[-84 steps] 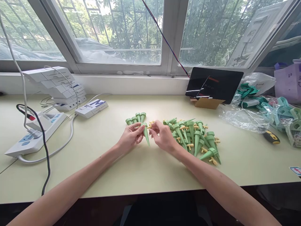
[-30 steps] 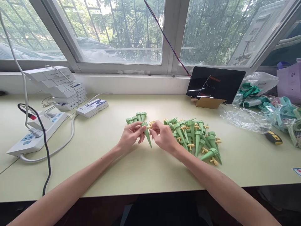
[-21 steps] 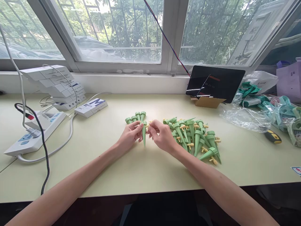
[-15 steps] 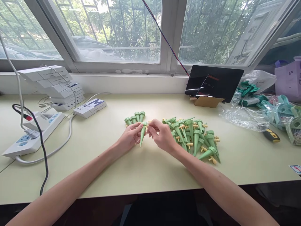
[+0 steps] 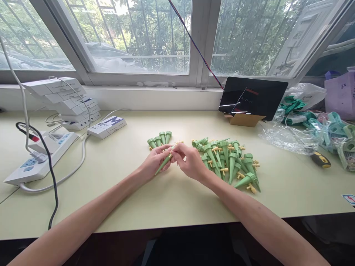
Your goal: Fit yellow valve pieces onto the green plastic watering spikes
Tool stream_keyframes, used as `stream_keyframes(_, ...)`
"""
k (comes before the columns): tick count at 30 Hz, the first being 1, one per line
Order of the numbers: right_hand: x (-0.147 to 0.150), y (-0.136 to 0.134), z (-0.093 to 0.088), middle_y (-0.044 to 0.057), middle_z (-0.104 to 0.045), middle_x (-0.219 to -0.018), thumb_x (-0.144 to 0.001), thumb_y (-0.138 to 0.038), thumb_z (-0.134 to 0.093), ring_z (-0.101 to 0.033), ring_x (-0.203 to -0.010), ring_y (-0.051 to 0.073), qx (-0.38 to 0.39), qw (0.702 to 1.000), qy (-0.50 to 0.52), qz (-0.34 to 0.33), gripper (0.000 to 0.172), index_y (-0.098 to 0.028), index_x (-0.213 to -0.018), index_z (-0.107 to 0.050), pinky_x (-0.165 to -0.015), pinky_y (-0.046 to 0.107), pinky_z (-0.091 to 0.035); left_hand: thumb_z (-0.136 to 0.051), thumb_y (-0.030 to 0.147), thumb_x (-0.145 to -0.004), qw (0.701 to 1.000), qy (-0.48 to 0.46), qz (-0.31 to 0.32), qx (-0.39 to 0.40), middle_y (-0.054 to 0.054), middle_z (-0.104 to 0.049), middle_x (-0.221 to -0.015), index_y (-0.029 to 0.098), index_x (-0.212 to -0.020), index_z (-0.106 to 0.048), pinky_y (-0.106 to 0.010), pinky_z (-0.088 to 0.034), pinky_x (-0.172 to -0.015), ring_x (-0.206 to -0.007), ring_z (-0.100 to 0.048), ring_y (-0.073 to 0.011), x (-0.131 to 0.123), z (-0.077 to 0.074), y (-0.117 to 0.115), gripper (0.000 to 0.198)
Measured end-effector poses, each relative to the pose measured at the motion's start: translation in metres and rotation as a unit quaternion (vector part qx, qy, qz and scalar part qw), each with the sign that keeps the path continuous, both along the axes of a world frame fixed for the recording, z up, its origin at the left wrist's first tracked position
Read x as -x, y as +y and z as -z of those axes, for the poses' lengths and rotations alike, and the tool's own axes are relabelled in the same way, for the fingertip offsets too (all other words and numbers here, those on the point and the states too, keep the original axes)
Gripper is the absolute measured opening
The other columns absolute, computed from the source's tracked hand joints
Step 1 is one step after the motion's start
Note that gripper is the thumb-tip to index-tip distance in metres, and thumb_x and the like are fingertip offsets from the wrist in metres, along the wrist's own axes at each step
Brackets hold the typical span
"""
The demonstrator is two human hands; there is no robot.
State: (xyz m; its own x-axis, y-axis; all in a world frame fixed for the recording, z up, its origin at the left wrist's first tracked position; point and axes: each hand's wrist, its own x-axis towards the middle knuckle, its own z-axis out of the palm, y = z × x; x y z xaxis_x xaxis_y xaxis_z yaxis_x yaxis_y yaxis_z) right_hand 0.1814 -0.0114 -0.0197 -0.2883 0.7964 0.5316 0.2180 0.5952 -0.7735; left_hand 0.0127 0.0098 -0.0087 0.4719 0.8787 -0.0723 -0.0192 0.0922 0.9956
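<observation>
A green plant watering spike (image 5: 163, 164) is in my left hand (image 5: 153, 162), tilted with its point toward the lower left. The fingers of my left hand are closed around it near its wide end. My right hand (image 5: 191, 159) pinches at that same wide end, and its fingertips hide most of the cap. A small yellow valve piece (image 5: 179, 142) shows just above my right fingers; what it is attached to is hidden. Behind my left hand, several watering spikes (image 5: 162, 137) lie in a row. Right of my right hand lies a pile of similar spikes (image 5: 232, 159) with yellow valves.
A white power strip (image 5: 41, 162) with cables, stacked white boxes (image 5: 74, 105) and a single box (image 5: 107, 126) are on the left. A tablet (image 5: 252, 96) leans on a cardboard stand (image 5: 245, 120) at the back. Clear plastic wrap (image 5: 288, 138) and a yellow-black tool (image 5: 321, 159) lie right.
The held spike has turned from nearly upright to slanted, its point swinging left. My right fingers have moved over its capped end. The pile and the row have not moved.
</observation>
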Motion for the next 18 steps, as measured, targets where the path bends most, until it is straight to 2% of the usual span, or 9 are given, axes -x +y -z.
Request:
stream_keyframes(3, -0.002, 0.001, -0.002, -0.003, -0.060, -0.068, -0.097, -0.024, -0.047, -0.050, -0.056, 0.010, -0.018, 0.999, -0.027, 0.035, 0.016, -0.021, -0.083, -0.052, -0.059, 0.022, -0.041, -0.066, 0.050, -0.086, 0.999, 0.020, -0.034, -0.016, 0.000, -0.062, -0.066, 0.018, -0.099, -0.064, -0.020, -0.032, -0.041, -0.043, -0.044, -0.0065, 0.000, 0.002, 0.001, 0.035)
stream_keyframes(7, -0.010, 0.006, -0.006, -0.004, -0.050, -0.061, -0.097, -0.025, -0.048, -0.041, -0.053, 0.010, -0.054, 0.986, -0.065, 0.141, 0.018, -0.020, -0.079, -0.052, -0.055, 0.023, -0.034, -0.066, 0.053, -0.085, 0.988, 0.084, -0.104, -0.072, -0.001, -0.066, -0.068, 0.019, -0.103, -0.063, -0.022, -0.036, -0.044, -0.047, -0.048, -0.0096, 0.001, 0.004, 0.001, 0.039)
stream_keyframes(12, -0.024, 0.016, -0.008, 0.000, -0.055, -0.071, -0.097, -0.019, -0.045, -0.046, -0.061, 0.013, -0.088, 0.963, -0.128, 0.221, 0.017, -0.019, -0.082, -0.052, -0.061, 0.025, -0.036, -0.063, 0.053, -0.086, 0.966, 0.173, -0.109, -0.161, 0.002, -0.059, -0.058, 0.018, -0.100, -0.063, -0.024, -0.034, -0.045, -0.044, -0.044, -0.0105, -0.001, 0.007, -0.002, 0.038)
stream_keyframes(16, -0.029, 0.018, -0.008, 0.003, -0.059, -0.079, -0.096, -0.015, -0.045, -0.049, -0.065, 0.015, -0.081, 0.951, -0.184, 0.236, 0.014, -0.018, -0.086, -0.054, -0.064, 0.025, -0.038, -0.061, 0.048, -0.086, 0.931, 0.258, -0.114, -0.233, 0.006, -0.047, -0.051, 0.018, -0.092, -0.066, -0.025, -0.030, -0.048, -0.046, -0.038, -0.0101, -0.001, 0.012, -0.001, 0.031)
stream_keyframes(18, -0.028, 0.018, -0.008, 0.004, -0.060, -0.082, -0.096, -0.014, -0.045, -0.052, -0.069, 0.016, -0.073, 0.947, -0.209, 0.234, 0.014, -0.017, -0.088, -0.056, -0.066, 0.026, -0.039, -0.060, 0.045, -0.087, 0.914, 0.286, -0.120, -0.263, 0.006, -0.046, -0.051, 0.017, -0.086, -0.067, -0.025, -0.031, -0.051, -0.048, -0.038, -0.0103, -0.001, 0.014, 0.001, 0.029)
